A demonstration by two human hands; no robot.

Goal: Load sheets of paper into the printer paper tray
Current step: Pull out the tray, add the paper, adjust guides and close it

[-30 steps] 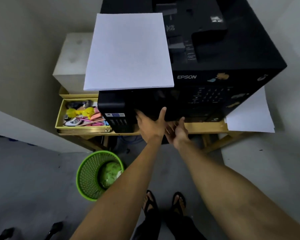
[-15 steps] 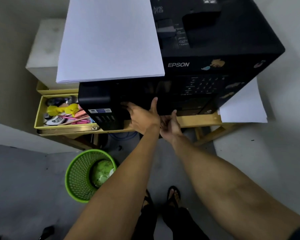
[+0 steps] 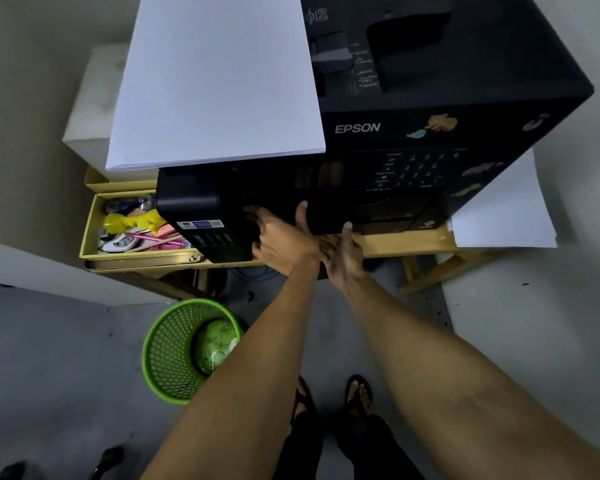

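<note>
Left hand (image 3: 280,237) and right hand (image 3: 343,252), fingers spread wide, press against the black Epson printer's (image 3: 465,98) lower front; a paper stack (image 3: 215,81) rests on top.

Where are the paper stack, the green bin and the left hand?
paper stack (image 3: 219,77), head view, middle of the top sheet
green bin (image 3: 167,351), head view, inner mesh wall
left hand (image 3: 281,237), head view, back of the hand

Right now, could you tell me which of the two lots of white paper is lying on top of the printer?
The stack of paper lies on the printer lid's left side. The other sheets lie lower, at its right, partly tucked under it.
</note>
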